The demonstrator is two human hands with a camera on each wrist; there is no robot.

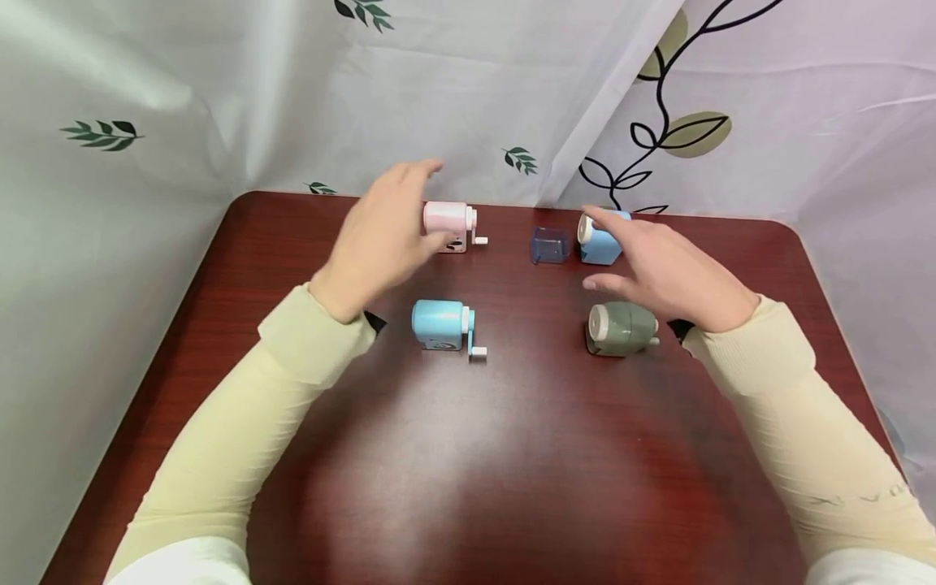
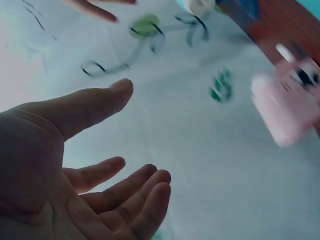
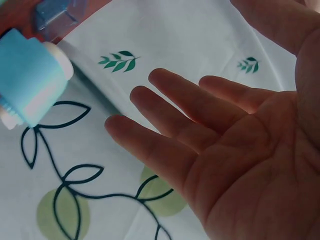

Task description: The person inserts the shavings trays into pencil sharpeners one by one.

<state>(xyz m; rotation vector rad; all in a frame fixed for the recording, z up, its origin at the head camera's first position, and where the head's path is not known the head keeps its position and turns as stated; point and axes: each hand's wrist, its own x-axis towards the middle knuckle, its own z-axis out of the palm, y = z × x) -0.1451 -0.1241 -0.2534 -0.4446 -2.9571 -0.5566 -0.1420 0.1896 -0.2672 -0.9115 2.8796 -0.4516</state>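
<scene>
Tabletop: pink sharpener (image 1: pixel 448 225) beside left fingers (image 1: pixel 420 172).

Glossy dark reddish-brown wooden table with rounded corners (image 1: pixel 512 487), soft glare at centre. White fabric curtain with small green leaf sprigs (image 1: pixel 219 97) from 9 to 12 o'clock; pale curtain with black vine and olive leaves (image 1: pixel 804 122) at 1–3 o'clock.

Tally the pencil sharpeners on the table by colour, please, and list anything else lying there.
Pink pencil sharpener: 1
Light blue pencil sharpeners, near and far: 2
Green pencil sharpener: 1
Clear blue shavings drawer, lying apart: 1
Total: 5 things, 4 of them sharpeners
</scene>
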